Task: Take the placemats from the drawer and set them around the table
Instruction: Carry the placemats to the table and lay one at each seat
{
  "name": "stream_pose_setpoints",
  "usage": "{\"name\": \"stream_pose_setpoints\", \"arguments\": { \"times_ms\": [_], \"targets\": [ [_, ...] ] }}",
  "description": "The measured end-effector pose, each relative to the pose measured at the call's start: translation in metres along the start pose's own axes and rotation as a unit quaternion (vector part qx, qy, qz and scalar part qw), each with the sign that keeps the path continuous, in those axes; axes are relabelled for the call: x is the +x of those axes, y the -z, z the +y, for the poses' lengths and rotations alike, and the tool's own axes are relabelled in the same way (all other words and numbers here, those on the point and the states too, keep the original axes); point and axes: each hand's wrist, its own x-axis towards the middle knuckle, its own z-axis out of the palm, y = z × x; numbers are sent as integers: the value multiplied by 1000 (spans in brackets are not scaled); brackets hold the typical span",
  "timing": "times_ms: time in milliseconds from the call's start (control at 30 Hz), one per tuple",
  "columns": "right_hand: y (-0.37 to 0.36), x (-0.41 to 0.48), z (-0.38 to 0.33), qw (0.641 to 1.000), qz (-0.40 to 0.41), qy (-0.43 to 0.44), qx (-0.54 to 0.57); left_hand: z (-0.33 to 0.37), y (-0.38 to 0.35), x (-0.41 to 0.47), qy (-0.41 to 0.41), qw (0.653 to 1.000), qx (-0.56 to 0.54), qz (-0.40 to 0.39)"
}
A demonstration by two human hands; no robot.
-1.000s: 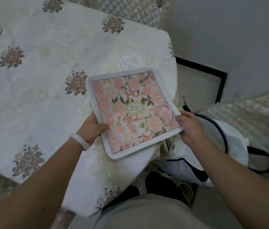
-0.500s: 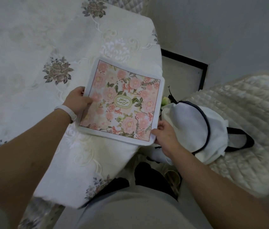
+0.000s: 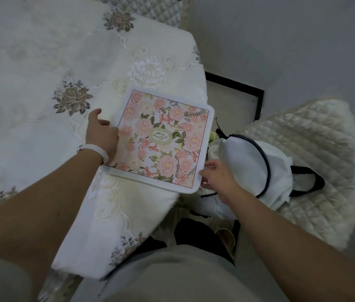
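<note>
A square placemat (image 3: 163, 138) with pink flowers, a white border and an oval label in the middle lies flat on the near right corner of the table (image 3: 41, 62). The table is covered by a cream embroidered cloth. My left hand (image 3: 101, 136) holds the placemat's left edge, fingers curled at the border and thumb raised. My right hand (image 3: 218, 177) pinches the placemat's near right corner, which juts slightly past the table edge.
A white bag (image 3: 248, 164) with dark trim and straps sits on a quilted cream chair (image 3: 313, 149) right of the table. Another quilted chair back (image 3: 150, 7) stands at the far side. A wall with a black baseboard (image 3: 235, 86) is close on the right.
The placemat has turned and come down flat on the table corner. My right hand slid from its right edge to the near right corner; my left hand stayed at the left edge.
</note>
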Motion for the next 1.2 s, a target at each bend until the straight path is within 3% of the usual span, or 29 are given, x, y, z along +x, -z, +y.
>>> {"name": "stream_pose_setpoints", "arguments": {
  "times_ms": [100,200,267,367,467,567,767,1100,1200],
  "targets": [
    [10,-3,-9,989,30,52,-135,-8,0,-20,-48,998,42,31],
    [15,1,-19,950,44,154,-269,-19,-10,-50,-108,988,105,-13],
    [14,7,-25,895,36,245,-370,-29,-23,-69,-171,966,180,-65],
    [2,16,-30,780,-10,375,-501,-49,-42,-89,-212,920,305,-123],
    [-18,30,-29,682,-82,407,-603,-64,-56,-95,-225,874,408,-136],
    [-37,47,-26,625,-100,419,-651,-65,-59,-87,-234,848,454,-141],
    [-64,77,-41,596,-95,471,-644,-55,-58,-44,-278,813,491,-143],
    [-78,124,-86,637,-43,473,-607,-12,-73,43,-335,777,516,-133],
    [-70,138,-98,664,-6,451,-597,1,-80,61,-345,767,526,-128]
  ]
}}
